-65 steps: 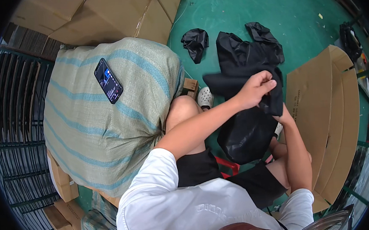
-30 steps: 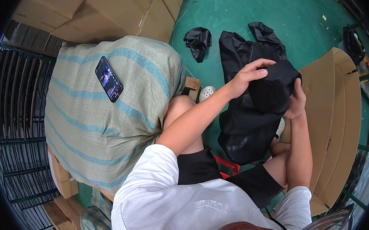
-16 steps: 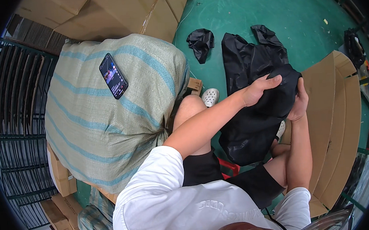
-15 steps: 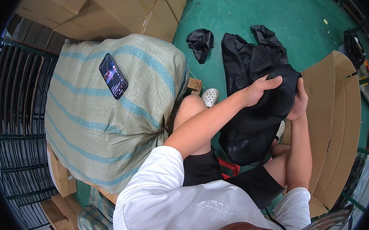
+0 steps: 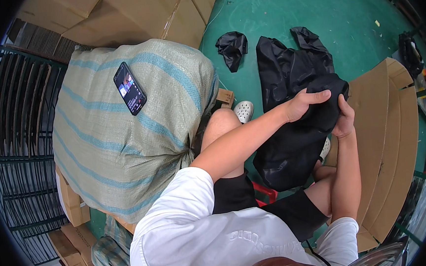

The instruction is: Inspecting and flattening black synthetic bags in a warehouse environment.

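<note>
A large piece of shiny black fabric (image 5: 286, 152) hangs in front of my knees, with its far end spread over the floor. Its exact kind I cannot make out. My left hand (image 5: 301, 104) grips a bunched fold near the top, thumb stretched across the cloth and fingers hidden beneath. On the fold's right edge, my right hand (image 5: 344, 119) pinches the fabric, thumb on top. Beyond lies a smaller crumpled black piece (image 5: 232, 47), apart from the big one.
To my left bulges a tied, striped woven sack (image 5: 104, 130) with a lit phone (image 5: 130, 89) on top. An open cardboard box (image 5: 386, 135) stands close on my right. Cardboard cartons (image 5: 135, 15) are stacked behind the sack. A red stool (image 5: 265, 192) shows beneath me.
Both hands keep hold of the black fabric. My right thumb has shifted onto the top of the fold, and the fold has turned slightly. The picture on the phone screen differs.
</note>
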Motion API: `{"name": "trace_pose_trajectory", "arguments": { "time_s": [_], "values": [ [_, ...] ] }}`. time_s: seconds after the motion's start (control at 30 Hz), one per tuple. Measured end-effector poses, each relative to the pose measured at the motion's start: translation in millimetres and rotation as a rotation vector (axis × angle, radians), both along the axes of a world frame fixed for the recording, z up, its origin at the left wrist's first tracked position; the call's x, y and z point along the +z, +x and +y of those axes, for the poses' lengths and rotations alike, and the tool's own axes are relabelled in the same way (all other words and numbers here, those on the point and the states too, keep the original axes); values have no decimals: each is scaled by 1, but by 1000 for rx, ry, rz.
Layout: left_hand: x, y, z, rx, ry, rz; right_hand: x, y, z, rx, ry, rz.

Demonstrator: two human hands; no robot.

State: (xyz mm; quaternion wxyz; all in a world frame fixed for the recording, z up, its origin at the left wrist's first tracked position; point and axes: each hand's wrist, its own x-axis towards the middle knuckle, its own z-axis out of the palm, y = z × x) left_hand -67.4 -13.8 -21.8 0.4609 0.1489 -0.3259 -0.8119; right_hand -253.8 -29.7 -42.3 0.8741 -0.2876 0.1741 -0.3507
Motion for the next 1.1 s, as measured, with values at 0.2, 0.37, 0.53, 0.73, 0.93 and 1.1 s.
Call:
{"name": "trace_pose_trajectory", "arguments": {
  "time_s": [0.2,0.37,0.53,0.73,0.93,1.1],
  "values": [
    [1,1,0,39,-41,1,-3,0,-4,7,-24,22],
    [6,-1,-1,31,-79,17,8,8,0,-58,-85,89],
    [4,0,-1,45,-106,16,17,13,1,-75,-27,178],
    [4,1,-1,61,-101,-18,22,17,3,-98,-32,258],
    [3,1,-2,60,-91,-2,23,17,3,-99,-30,258],
    [3,0,-1,57,-91,-2,23,16,4,-104,-22,264]
  ]
}}
